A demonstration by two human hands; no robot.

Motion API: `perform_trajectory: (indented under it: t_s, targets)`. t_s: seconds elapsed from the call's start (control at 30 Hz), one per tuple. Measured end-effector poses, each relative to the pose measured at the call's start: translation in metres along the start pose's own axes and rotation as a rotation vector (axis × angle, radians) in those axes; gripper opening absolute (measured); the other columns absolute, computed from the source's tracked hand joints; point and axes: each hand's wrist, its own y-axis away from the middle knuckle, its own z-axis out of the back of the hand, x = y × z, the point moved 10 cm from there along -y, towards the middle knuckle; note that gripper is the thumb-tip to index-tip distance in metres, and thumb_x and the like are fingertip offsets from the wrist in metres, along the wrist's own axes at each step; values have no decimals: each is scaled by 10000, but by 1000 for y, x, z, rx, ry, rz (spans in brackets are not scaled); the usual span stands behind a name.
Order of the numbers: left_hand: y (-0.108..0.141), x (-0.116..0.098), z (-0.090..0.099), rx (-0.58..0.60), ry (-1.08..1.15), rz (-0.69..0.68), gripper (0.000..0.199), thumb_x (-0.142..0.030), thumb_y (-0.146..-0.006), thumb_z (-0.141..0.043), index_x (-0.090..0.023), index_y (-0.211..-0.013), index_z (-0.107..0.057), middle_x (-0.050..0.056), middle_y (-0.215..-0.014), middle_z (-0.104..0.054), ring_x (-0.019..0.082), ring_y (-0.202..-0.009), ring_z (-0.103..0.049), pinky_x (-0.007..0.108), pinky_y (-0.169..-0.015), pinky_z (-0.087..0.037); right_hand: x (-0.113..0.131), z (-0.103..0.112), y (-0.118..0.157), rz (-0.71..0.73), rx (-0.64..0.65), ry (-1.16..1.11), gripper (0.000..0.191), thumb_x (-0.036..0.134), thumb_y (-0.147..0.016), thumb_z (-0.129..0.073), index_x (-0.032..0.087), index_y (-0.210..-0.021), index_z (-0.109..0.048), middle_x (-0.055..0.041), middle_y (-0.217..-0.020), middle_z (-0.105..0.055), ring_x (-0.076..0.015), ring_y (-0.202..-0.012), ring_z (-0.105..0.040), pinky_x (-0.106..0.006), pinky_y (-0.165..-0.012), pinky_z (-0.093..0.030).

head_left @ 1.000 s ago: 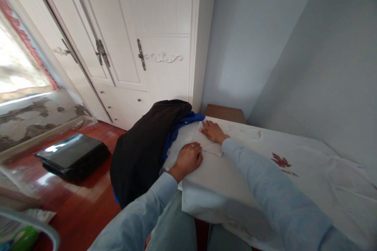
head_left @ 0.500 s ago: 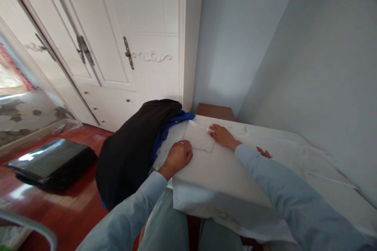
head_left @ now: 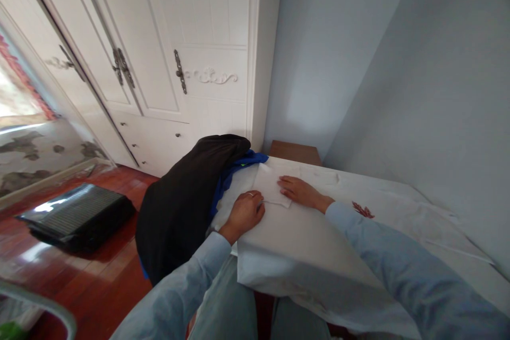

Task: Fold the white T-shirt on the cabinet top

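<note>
A thin white square sheet [head_left: 271, 183], paper or cloth I cannot tell, lies flat on a white tablecloth [head_left: 306, 234]. My left hand [head_left: 245, 212] wears a ring and rests at the near left corner of the sheet, its fingers curled and closed on that edge. On the right side of the sheet, my right hand [head_left: 300, 191] lies palm down with the fingers stretched out. Just beyond my right wrist, a red leaf-shaped pattern [head_left: 362, 210] shows on the tablecloth.
Black and blue clothing [head_left: 179, 207] is heaped at the table's left end. Behind stands a white wardrobe [head_left: 215, 21], with a brown wooden piece [head_left: 297, 152] beside it. A glossy black package [head_left: 77, 218] lies on the red floor. A grey metal rail [head_left: 43, 303] is at lower left.
My right hand has slid slightly down and toward the left hand over the sheet, its fingers now flatter. The left hand stays at its corner. The whole view has shifted a little.
</note>
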Motion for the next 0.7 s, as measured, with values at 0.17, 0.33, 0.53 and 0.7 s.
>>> perform_trajectory:
  t_s: [0.17,0.33,0.53,0.7]
  targets:
    - [0,-1,0,-7,5,-5,152,-148,-888,-565,-181,-942,-703,121,-1069,-746,273,-1054,-694,419,-996,-535,-47,15,0,-222,-113,44,462,350,-995,-448,119,-1349,-634,-189,-1506,-545,-312,-1444,-468,-537,-1243,-308]
    - [0,-1,0,9,9,12,151,-147,-885,-571,-178,-955,-701,117,-1063,-743,270,-1061,-690,412,-1006,-527,-11,8,-29,-71,-113,101,493,370,-1003,-461,114,-1406,-584,-192,-1526,-524,-309,-1442,-470,-526,-1232,-325]
    - [1,-1,0,30,10,22,184,-151,-888,-570,-163,-1013,-705,121,-1125,-742,274,-1085,-681,417,-1009,-519,57,-26,-79,138,-19,245,501,371,-1030,-423,108,-1437,-553,-203,-1553,-488,-310,-1463,-434,-499,-1207,-354]
    - [3,-2,1,36,-9,17,183,-175,-900,-570,-173,-1019,-710,117,-1170,-734,279,-1131,-666,436,-1019,-506,43,-35,-105,-60,26,317,500,376,-1051,-363,104,-1423,-558,-211,-1537,-503,-313,-1435,-461,-480,-1166,-381]
